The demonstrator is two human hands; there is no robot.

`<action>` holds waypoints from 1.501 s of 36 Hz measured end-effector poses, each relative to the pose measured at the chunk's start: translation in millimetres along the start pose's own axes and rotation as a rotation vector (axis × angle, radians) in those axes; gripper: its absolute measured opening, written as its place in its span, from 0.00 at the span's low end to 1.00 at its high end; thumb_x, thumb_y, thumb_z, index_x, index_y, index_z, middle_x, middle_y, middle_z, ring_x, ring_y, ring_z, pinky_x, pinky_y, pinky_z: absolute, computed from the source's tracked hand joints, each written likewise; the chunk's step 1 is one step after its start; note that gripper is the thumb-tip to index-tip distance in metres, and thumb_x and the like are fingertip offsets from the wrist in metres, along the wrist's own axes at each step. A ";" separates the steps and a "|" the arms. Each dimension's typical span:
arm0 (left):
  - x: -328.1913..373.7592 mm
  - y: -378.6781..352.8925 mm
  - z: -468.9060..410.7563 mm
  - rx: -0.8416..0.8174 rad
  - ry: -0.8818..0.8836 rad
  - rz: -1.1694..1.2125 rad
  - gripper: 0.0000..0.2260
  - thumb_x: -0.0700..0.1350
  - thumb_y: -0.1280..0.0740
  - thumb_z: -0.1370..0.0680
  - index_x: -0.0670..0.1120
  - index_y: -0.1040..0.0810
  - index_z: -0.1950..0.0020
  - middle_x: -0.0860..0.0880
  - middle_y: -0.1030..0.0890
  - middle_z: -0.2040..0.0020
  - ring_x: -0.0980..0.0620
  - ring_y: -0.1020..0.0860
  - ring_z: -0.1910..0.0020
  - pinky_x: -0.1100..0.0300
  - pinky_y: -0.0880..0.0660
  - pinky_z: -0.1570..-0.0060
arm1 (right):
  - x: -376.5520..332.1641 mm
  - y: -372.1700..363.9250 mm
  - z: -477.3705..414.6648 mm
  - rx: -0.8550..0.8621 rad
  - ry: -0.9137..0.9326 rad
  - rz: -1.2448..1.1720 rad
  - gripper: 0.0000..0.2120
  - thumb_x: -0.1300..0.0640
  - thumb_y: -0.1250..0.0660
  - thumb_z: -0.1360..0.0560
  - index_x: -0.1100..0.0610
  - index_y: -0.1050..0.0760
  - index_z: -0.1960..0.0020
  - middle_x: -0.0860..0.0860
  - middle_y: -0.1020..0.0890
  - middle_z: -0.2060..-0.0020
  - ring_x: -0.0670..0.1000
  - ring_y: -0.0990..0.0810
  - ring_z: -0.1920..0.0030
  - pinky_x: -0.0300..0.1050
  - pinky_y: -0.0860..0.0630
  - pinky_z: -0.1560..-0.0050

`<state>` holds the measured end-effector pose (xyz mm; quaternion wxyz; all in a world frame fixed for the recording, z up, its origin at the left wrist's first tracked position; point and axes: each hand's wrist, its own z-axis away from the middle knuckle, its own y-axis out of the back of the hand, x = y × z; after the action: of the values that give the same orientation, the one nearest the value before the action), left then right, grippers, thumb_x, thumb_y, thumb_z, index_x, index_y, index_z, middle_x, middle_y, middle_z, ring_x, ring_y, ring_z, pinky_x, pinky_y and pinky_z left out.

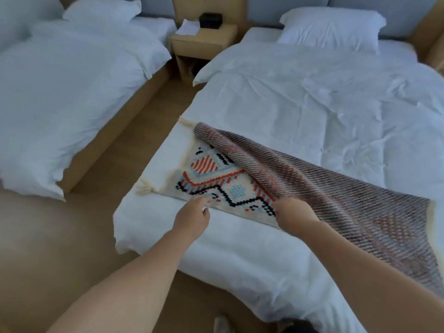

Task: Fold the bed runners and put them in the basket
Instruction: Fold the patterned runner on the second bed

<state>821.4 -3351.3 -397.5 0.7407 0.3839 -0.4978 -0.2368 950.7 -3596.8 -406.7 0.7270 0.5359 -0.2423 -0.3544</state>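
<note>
A woven bed runner [312,188] with a cream, orange, blue and black pattern lies across the foot of the right bed [312,97]. Its right part is folded back over the left part, so the striped brownish underside faces up. My right hand [294,218] grips the near edge of the folded-over layer. My left hand [193,216] reaches to the near edge of the patterned lower layer, fingertips touching it. Cream tassels [144,188] stick out at the runner's left end. No basket is in view.
A second bed [67,87] with white bedding stands to the left, across a strip of tan floor [134,145]. A beige nightstand [204,42] with a black box and papers sits between the headboards. Pillows lie at both bed heads.
</note>
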 end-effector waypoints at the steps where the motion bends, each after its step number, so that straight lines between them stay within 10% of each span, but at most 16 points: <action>1: -4.3 3.6 -8.2 -0.005 -0.006 -0.004 0.15 0.41 0.41 0.20 0.47 0.28 0.33 0.49 0.27 0.36 0.49 0.25 0.46 0.54 0.28 0.46 | -6.6 -0.6 -8.0 -0.002 0.009 -0.001 0.08 0.60 0.43 0.23 0.54 0.26 0.48 0.51 0.22 0.50 0.55 0.22 0.50 0.44 0.32 0.60; 22: -71.2 23.0 -223.2 -0.113 -0.221 -0.176 0.15 0.41 0.40 0.21 0.46 0.27 0.35 0.50 0.26 0.37 0.51 0.27 0.41 0.61 0.32 0.46 | -28.7 -16.5 -210.3 -0.049 -0.090 -0.081 0.06 0.57 0.41 0.23 0.53 0.27 0.48 0.50 0.24 0.53 0.52 0.24 0.56 0.46 0.27 0.57; 34: -121.1 -56.6 -401.4 -0.166 -0.696 -0.369 0.16 0.35 0.37 0.24 0.42 0.26 0.36 0.47 0.26 0.40 0.49 0.31 0.40 0.57 0.34 0.39 | -26.3 -100.5 -335.3 0.009 -0.341 -0.093 0.35 0.60 0.33 0.27 0.54 0.46 0.25 0.60 0.38 0.28 0.61 0.34 0.32 0.56 0.33 0.33; 41: -106.5 -97.8 -441.9 -0.029 -0.715 -0.584 0.29 0.33 0.37 0.29 0.45 0.38 0.29 0.46 0.33 0.32 0.46 0.40 0.30 0.45 0.54 0.27 | 10.1 -106.6 -355.3 0.111 -0.507 -0.374 0.19 0.70 0.42 0.28 0.55 0.26 0.42 0.54 0.21 0.50 0.58 0.22 0.51 0.51 0.23 0.52; 47: -82.4 -97.9 -478.9 0.264 -0.767 -0.436 0.19 0.33 0.37 0.32 0.42 0.28 0.42 0.43 0.26 0.43 0.41 0.31 0.42 0.43 0.45 0.32 | 57.4 -94.0 -366.2 0.264 -0.712 -0.615 0.12 0.61 0.41 0.22 0.57 0.26 0.40 0.58 0.19 0.53 0.57 0.22 0.62 0.51 0.22 0.59; 54: -51.7 -97.2 -517.8 0.273 -0.726 -0.567 0.09 0.32 0.39 0.29 0.44 0.23 0.57 0.45 0.27 0.54 0.43 0.31 0.53 0.51 0.39 0.50 | 70.0 -98.3 -374.7 0.299 -0.624 -0.281 0.08 0.68 0.39 0.25 0.59 0.27 0.49 0.56 0.26 0.50 0.56 0.28 0.57 0.47 0.31 0.58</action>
<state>1280.2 -3198.7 -613.0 0.3682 0.4907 -0.6267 -0.4806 1244.1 -3440.6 -617.5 0.4763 0.5305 -0.4251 -0.5577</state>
